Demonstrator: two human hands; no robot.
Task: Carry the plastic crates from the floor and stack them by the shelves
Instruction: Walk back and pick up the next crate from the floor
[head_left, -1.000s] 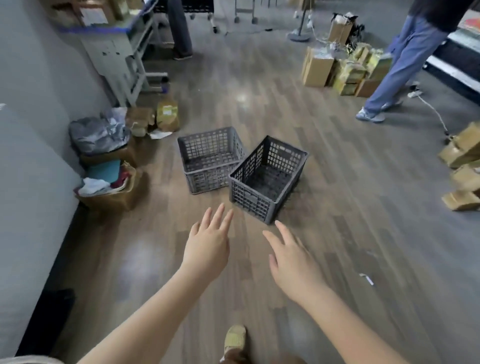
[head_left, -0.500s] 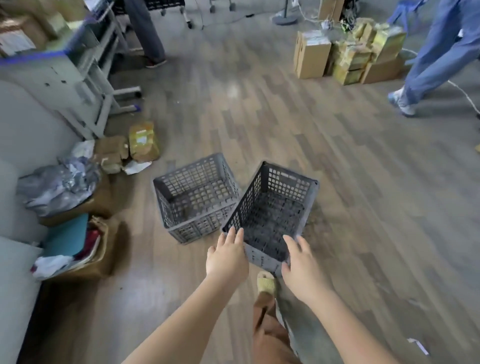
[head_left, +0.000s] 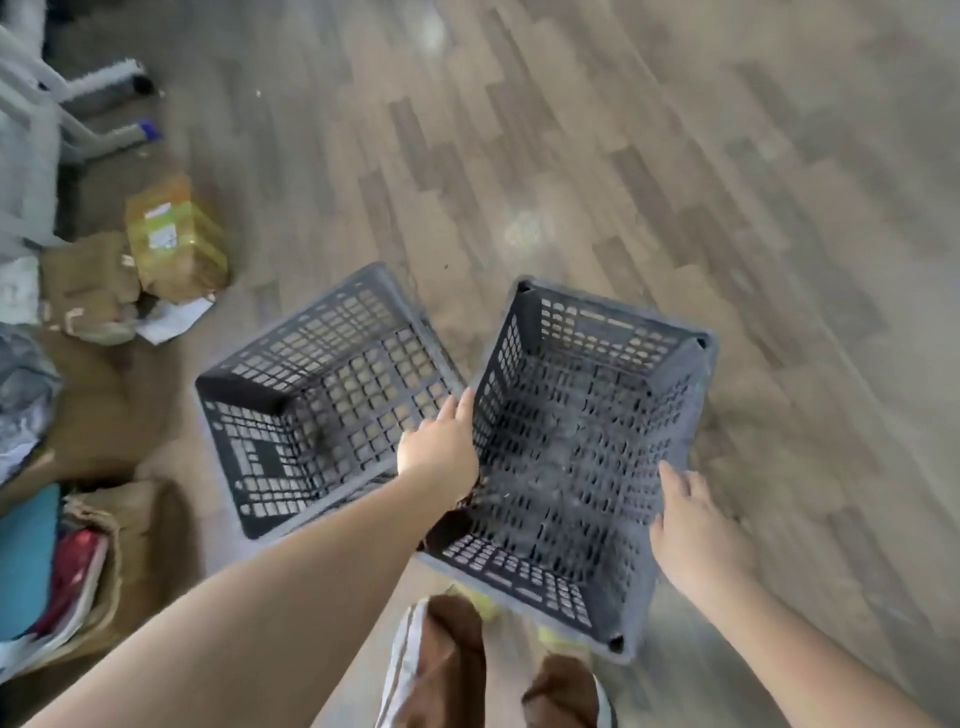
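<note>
Two empty grey lattice plastic crates stand side by side on the wooden floor. I stand right over the right crate (head_left: 613, 332). My left hand (head_left: 439, 449) lies with straight fingers along that crate's left rim, between the two crates. My right hand (head_left: 693, 530) touches its right rim from outside, fingers spread. The left crate (head_left: 291, 338) stands against the right one, untouched.
A yellow taped parcel (head_left: 174, 234) and crumpled cardboard (head_left: 85, 286) lie to the left. Beside them is an open box (head_left: 130, 519) of teal and red items. Grey shelf legs (head_left: 88, 88) reach in at top left. My legs (head_left: 441, 670) are just below the crate.
I have stepped closer and leaned over the crates. Both hands moved from the right crate's near end out to its left and right rims.
</note>
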